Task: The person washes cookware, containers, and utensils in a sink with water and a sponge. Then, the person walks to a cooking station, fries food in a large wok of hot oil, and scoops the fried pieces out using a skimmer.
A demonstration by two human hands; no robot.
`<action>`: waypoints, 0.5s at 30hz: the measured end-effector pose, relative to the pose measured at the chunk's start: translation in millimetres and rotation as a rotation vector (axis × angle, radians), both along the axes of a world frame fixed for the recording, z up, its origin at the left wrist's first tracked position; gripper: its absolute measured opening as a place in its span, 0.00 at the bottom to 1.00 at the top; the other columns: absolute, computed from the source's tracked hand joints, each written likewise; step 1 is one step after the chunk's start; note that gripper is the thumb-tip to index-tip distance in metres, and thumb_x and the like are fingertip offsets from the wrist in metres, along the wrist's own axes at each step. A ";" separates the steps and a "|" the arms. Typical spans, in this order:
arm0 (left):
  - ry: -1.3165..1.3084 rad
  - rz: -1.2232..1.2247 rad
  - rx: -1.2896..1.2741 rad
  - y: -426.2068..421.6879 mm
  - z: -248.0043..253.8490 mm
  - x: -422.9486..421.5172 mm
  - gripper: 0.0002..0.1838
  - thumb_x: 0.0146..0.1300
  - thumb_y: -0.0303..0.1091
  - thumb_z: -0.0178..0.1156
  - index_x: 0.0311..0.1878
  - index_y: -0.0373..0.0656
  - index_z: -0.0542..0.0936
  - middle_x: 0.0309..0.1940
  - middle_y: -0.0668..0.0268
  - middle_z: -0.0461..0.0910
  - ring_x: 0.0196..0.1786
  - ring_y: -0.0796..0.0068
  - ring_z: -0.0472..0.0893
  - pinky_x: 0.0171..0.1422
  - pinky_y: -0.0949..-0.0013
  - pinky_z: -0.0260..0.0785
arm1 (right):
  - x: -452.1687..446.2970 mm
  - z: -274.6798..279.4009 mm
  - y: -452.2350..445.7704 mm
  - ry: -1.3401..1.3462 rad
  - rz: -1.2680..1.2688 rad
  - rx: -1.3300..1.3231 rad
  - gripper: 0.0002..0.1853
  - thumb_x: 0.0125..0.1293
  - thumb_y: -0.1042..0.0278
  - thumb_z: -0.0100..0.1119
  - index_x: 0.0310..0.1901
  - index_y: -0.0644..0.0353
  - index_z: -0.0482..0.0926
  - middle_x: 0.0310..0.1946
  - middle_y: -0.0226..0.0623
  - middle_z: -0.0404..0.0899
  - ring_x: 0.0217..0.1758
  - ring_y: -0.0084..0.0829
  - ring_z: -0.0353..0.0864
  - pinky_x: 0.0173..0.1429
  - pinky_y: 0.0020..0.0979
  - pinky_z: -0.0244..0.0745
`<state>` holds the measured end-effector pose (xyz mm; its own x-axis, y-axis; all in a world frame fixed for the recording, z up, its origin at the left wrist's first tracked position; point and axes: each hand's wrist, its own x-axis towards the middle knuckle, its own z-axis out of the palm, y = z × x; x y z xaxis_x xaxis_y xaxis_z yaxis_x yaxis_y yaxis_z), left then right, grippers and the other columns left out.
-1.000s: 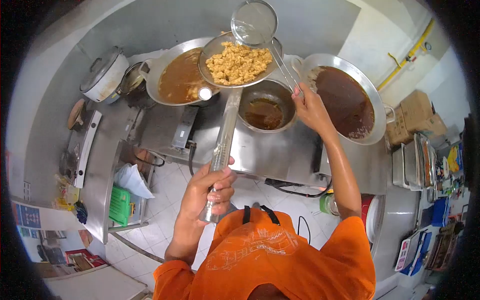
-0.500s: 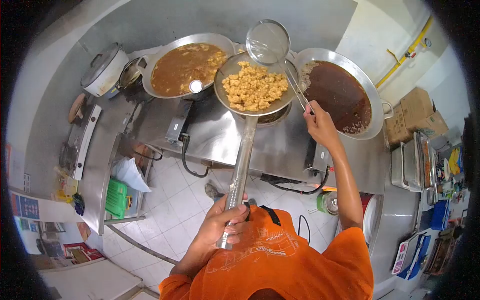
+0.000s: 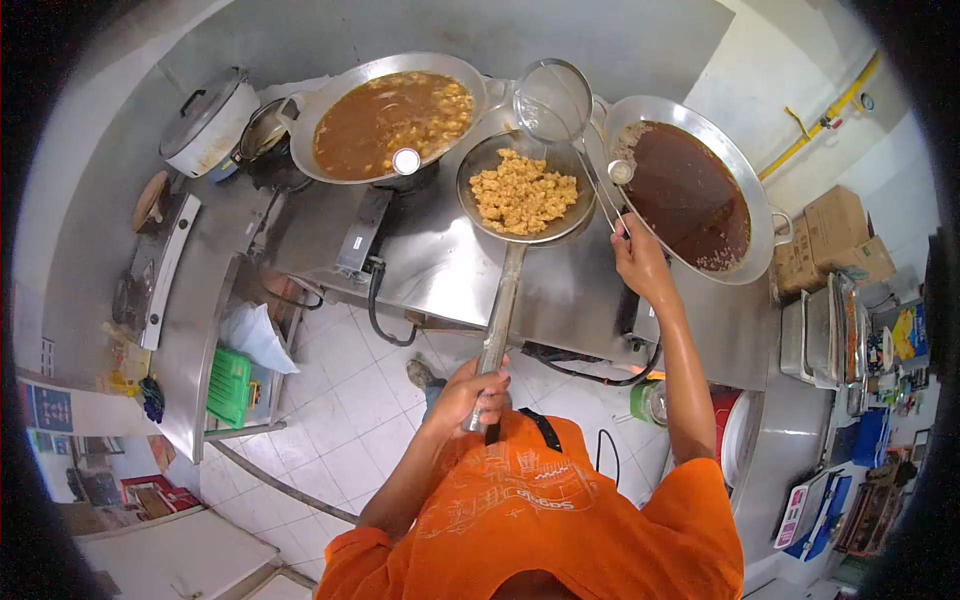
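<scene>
My left hand (image 3: 474, 392) is wrapped round the tubular metal handle of a long-handled pan (image 3: 505, 310). Golden-brown fried pieces (image 3: 525, 194) lie heaped in its bowl, above the steel stove. My right hand (image 3: 640, 258) grips the thin wire handle of a round mesh strainer (image 3: 553, 102). The strainer's hoop is raised over the far rim of the pan, and only a few faint strands or glints show in its mesh. On the right is a wide wok of dark liquid (image 3: 690, 205); on the left, a wok of brown broth with pale pieces (image 3: 392, 122).
A lidded pot (image 3: 208, 122) stands at the back left. Cardboard boxes (image 3: 836, 232) and metal trays (image 3: 808, 330) are at the right. A yellow gas pipe (image 3: 820, 122) runs along the wall. A green basket (image 3: 230, 388) sits under the left counter; hoses hang below the stove.
The long-handled pan has gone down and away from me, nearer the stove, with the fried pieces still in it. My left hand moved forward with it. The strainer shifted slightly to the right.
</scene>
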<state>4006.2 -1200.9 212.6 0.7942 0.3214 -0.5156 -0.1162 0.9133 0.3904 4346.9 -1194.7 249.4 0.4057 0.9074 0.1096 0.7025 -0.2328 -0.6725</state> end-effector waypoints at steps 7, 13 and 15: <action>0.080 -0.113 0.024 59.3 -76.3 -18.1 0.16 0.68 0.27 0.55 0.57 0.47 0.67 0.22 0.76 0.64 0.16 0.90 0.61 0.14 0.80 0.53 | 0.4 -56.1 25.7 -0.186 -0.031 0.144 0.05 0.67 0.77 0.50 0.40 0.60 0.65 0.22 0.50 0.72 0.23 0.49 0.74 0.29 0.41 0.66; 0.095 -0.234 0.109 108.7 -71.5 -54.4 0.17 0.67 0.28 0.55 0.57 0.43 0.67 0.23 0.75 0.64 0.17 0.89 0.61 0.15 0.80 0.53 | -17.3 -90.6 43.3 -0.264 -0.151 0.004 0.04 0.68 0.77 0.48 0.41 0.62 0.65 0.27 0.56 0.76 0.35 0.62 0.77 0.34 0.50 0.70; 0.096 -0.272 0.136 120.9 -72.7 -63.2 0.17 0.66 0.28 0.55 0.57 0.44 0.67 0.23 0.75 0.64 0.17 0.88 0.61 0.15 0.79 0.53 | -28.3 -101.2 44.8 -0.237 -0.214 -0.020 0.04 0.68 0.76 0.48 0.41 0.63 0.65 0.27 0.56 0.76 0.35 0.62 0.77 0.35 0.51 0.70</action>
<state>3943.0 -1080.1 139.9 0.8101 0.1751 -0.5595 0.1688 0.8442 0.5087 4318.6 -1149.9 148.3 0.5528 0.8072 0.2069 0.7726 -0.4035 -0.4902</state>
